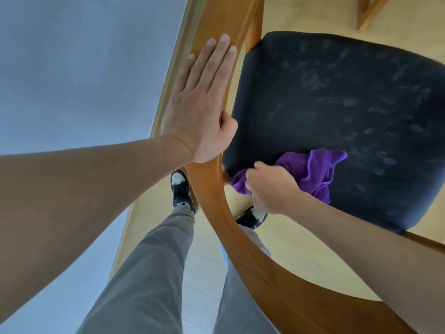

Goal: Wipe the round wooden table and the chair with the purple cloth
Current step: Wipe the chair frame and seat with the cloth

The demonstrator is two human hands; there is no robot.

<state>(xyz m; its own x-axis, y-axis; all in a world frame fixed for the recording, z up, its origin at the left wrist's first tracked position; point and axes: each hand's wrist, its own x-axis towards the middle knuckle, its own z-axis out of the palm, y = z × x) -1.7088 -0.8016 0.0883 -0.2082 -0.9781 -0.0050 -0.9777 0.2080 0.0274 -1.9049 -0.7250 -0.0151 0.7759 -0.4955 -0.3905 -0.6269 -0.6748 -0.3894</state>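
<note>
**Purple cloth at the rear edge of the chair seat, other hand flat on the backrest**

The view looks straight down over the chair (240,249), whose curved wooden backrest rail sweeps from the top of the view to the bottom right. Everything below is placed against that rail.

The left hand (202,109) lies flat along the top of the rail, fingers (218,61) straight and together, pointing up along the wood; the thumb wraps over the rail's inner edge on the seat side. The palm rests on the wood, and the hand is not curled round anything else.

On the seat side of the rail sits the dark upholstered seat (337,104), its fabric marked with many pale smudges and streaks. The right hand (272,189) reaches in from the lower right, and its fingers are curled round a bunch of the purple cloth (313,169). The cloth lies against the seat's rear edge, just beside the rail, with loose folds spreading out over the dark fabric beyond the hand.

On the other side of the rail, and showing through the gap beneath it, are the person's grey trousers (149,273) and two dark-and-white shoes (180,186) on a pale floor (301,249). A grey wall (72,68) fills the left of the view, well apart from the rail. At the top right, beyond the seat, a piece of wooden furniture leg (368,13) stands on the floor; what it belongs to cannot be told.
</note>
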